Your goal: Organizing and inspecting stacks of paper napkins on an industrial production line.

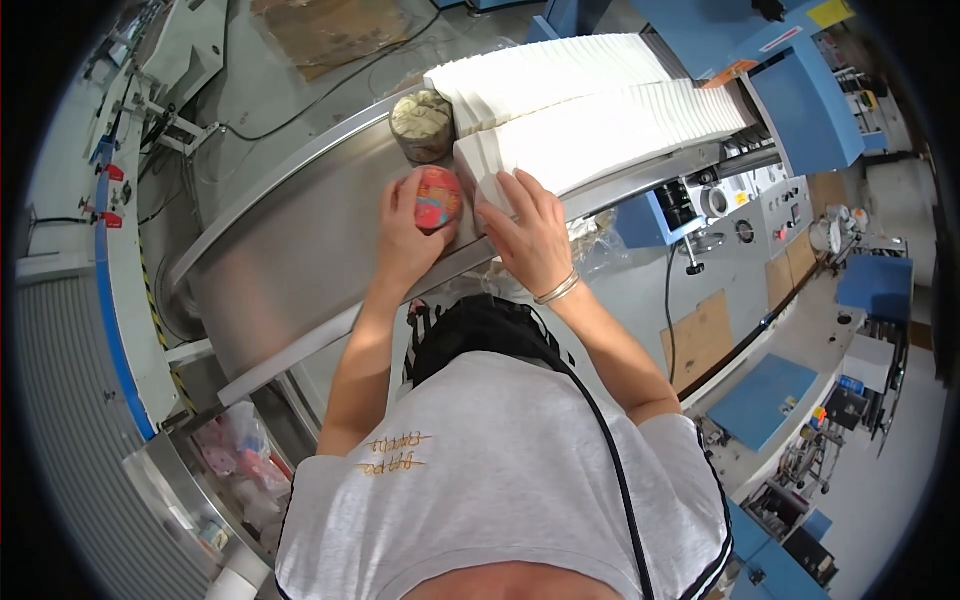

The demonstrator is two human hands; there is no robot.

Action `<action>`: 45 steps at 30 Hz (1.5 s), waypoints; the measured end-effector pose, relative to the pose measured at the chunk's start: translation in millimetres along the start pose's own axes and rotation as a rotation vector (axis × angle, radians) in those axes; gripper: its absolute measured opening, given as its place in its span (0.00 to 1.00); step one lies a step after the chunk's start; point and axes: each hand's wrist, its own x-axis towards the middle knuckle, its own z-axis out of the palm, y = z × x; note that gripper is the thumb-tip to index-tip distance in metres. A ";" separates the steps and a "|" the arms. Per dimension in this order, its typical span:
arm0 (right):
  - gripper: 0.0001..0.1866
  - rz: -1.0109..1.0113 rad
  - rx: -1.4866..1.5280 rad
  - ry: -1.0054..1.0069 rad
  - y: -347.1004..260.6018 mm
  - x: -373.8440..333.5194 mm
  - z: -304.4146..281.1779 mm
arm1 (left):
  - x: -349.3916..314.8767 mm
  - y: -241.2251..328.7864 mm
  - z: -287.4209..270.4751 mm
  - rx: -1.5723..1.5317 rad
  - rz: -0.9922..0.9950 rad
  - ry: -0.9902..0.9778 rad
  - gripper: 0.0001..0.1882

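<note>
My left hand (408, 232) is wrapped around a rounded red object with a colourful pattern (438, 198), on the metal tray near the stack's end. I cannot tell what kind of thing it is. Just to the right, my right hand (530, 228) lies with its fingertips on the near front corner of two long rows of thin white folded sheets (600, 130). Its fingers are somewhat apart, and nothing shows gripped in them. Beyond the red object stands a dark cylinder with a crumpled yellowish top (421, 124), touching the end of the rows.
The metal tray (290, 250) curves away to the left, with a raised rim. Blue machine housing (815, 110) stands at the right end of the rows. Below it sits a grey control panel (775, 220) with knobs. A bin of plastic waste (240, 450) is at lower left.
</note>
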 end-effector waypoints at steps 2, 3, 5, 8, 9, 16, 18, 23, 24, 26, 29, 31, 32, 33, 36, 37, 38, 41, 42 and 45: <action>0.17 -0.003 -0.007 0.007 4.1 -1.8 1.2 | -2.1 -2.4 -4.1 0.059 -0.034 0.139 0.39; 0.17 -0.015 -0.027 0.028 5.9 -2.6 2.9 | -3.5 1.1 -5.1 0.062 -0.027 0.136 0.39; 0.17 -0.016 -0.057 0.057 9.3 -6.0 7.0 | -5.8 11.7 -6.7 0.585 -0.039 0.366 0.37; 0.18 -0.018 -0.045 0.035 8.2 -6.1 8.8 | -12.5 26.0 -4.8 0.476 0.073 -0.029 0.40; 0.18 -0.013 -0.050 0.041 6.0 -5.0 2.4 | -14.4 33.5 -0.9 0.468 0.106 -0.024 0.40; 0.19 -0.009 0.169 0.105 14.7 -24.7 -26.5 | -11.1 29.9 31.2 0.456 0.163 -0.073 0.43; 0.19 0.028 0.180 0.117 21.8 -34.5 -30.9 | -10.0 25.5 32.0 0.282 0.131 -0.131 0.43; 0.17 0.129 0.207 0.179 39.9 -50.5 -31.1 | -5.2 33.6 47.2 -0.148 -0.072 -0.204 0.38; 0.16 0.135 0.212 0.199 42.5 -52.3 -31.5 | -5.4 40.5 50.1 -0.113 -0.098 -0.171 0.35; 0.16 0.165 0.231 0.207 47.8 -56.9 -31.6 | -4.6 41.9 60.0 -0.145 -0.084 -0.143 0.34; 0.15 0.205 0.270 0.221 59.4 -63.0 -32.3 | -5.5 48.7 64.1 -0.177 -0.087 -0.091 0.32; 0.15 0.221 0.286 0.233 68.2 -63.3 -36.2 | -5.2 49.2 62.1 -0.289 -0.148 -0.059 0.33; 0.15 0.279 0.309 0.251 73.0 -63.0 -38.8 | -5.4 48.6 61.3 -0.290 -0.144 -0.062 0.33; 0.14 0.336 0.332 0.269 78.7 -62.5 -41.1 | -5.6 47.8 60.5 -0.265 -0.141 -0.061 0.34; 0.14 0.388 0.338 0.275 101.3 -61.0 -38.8 | -7.2 44.3 59.1 -0.211 -0.138 -0.055 0.36; 0.15 0.439 0.375 0.276 107.2 -59.5 -38.9 | -8.7 41.0 60.6 -0.194 -0.139 -0.036 0.36; 0.16 0.467 0.392 0.281 111.0 -54.8 -44.6 | -9.1 41.5 61.4 -0.177 -0.144 -0.012 0.35; 0.16 0.527 0.321 0.304 134.1 -52.0 -50.0 | -8.9 48.7 61.3 -0.105 -0.179 -0.024 0.36; 0.15 0.569 0.355 0.333 145.1 -53.0 -46.7 | -8.2 46.9 61.2 -0.104 -0.185 -0.017 0.36; 0.13 0.715 0.416 0.378 166.2 -44.6 -51.7 | -8.8 42.8 60.2 -0.113 -0.186 -0.062 0.39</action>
